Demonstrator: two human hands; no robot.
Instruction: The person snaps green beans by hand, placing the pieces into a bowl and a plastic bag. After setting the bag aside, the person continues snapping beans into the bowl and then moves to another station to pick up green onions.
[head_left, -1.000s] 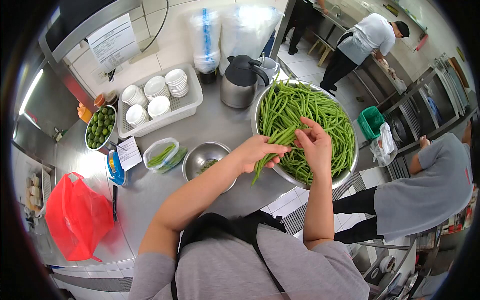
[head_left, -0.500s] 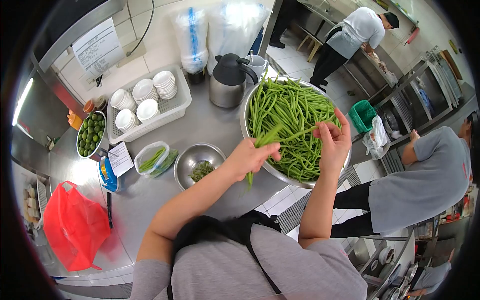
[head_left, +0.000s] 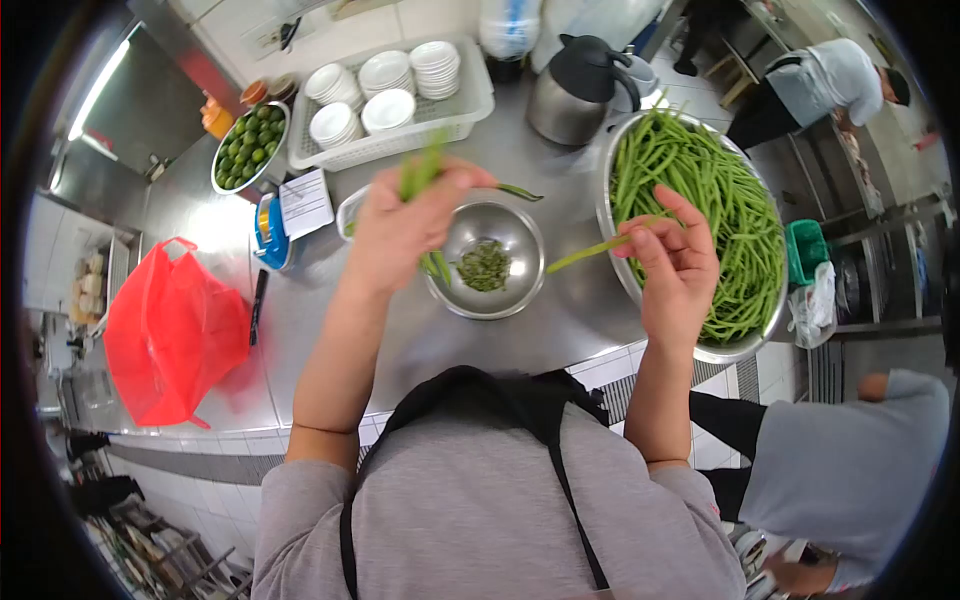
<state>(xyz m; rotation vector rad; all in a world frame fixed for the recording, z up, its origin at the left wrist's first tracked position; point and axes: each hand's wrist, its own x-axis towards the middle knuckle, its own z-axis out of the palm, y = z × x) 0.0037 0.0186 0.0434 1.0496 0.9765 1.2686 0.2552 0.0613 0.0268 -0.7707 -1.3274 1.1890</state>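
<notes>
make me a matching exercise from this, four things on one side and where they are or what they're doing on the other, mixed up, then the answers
1. left hand
2. right hand
3. stacked white dishes
4. green scraps

a. in the white plastic basket
b. pinching a single bean
c. in the small metal bowl
d. holding a bunch of beans

Pairs: 1-d, 2-b, 3-a, 4-c

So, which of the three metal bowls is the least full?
The middle bowl, between the lime bowl and the bean bowl: only a small green pile lies in it, while the other two are heaped.
</notes>
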